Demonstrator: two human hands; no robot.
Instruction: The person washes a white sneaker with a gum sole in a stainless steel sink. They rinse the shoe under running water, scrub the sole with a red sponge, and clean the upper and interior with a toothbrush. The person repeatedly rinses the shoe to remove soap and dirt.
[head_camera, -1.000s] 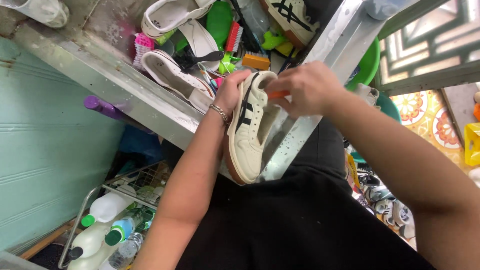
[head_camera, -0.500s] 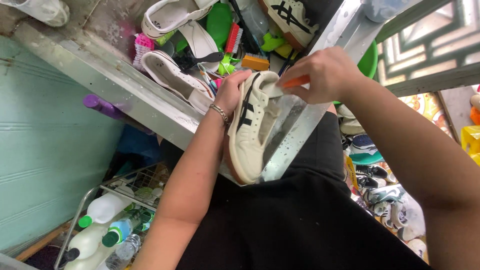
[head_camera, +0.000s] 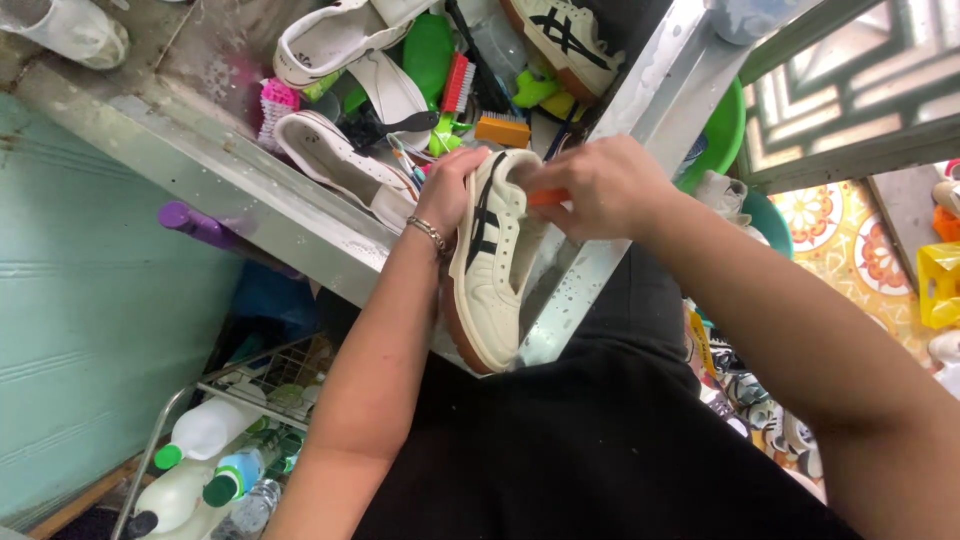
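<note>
From the head camera, looking down, the left hand (head_camera: 452, 190) wraps its fingers (head_camera: 470, 165) around the back of a cream sneaker with black stripes (head_camera: 490, 265), gripping it at the heel end, a thin bracelet (head_camera: 432, 233) on the wrist; the sneaker is held on its side against the front edge of a wet steel sink (head_camera: 200, 160), its brown sole turned towards the left forearm and its toe pointing down towards the person's black clothing (head_camera: 600, 450); the right hand (head_camera: 600, 185) is clenched around the orange handle of a brush (head_camera: 546, 197), whose head is pressed at the shoe's opening and is hidden by the hand and the shoe; inside the sink lie a white sneaker on its side (head_camera: 335, 155), another white shoe (head_camera: 335, 40) above it, a cream shoe with black stripes (head_camera: 560, 40) at the top, a pink brush (head_camera: 272, 108), a red-bristled brush (head_camera: 456, 85), an orange brush (head_camera: 502, 130) and green plastic pieces (head_camera: 428, 45), all heaped close together; a purple handle (head_camera: 195, 222) sticks out below the sink's rim beside a pale green wall (head_camera: 90, 330); lower left, a wire rack (head_camera: 265, 375) holds white bottles with green caps (head_camera: 200, 430); to the right, a green basin (head_camera: 730, 125) sits beyond the sink, above a patterned tile floor (head_camera: 850, 240) with a yellow crate (head_camera: 940, 285) and more shoes (head_camera: 770, 420) lying on it.
</note>
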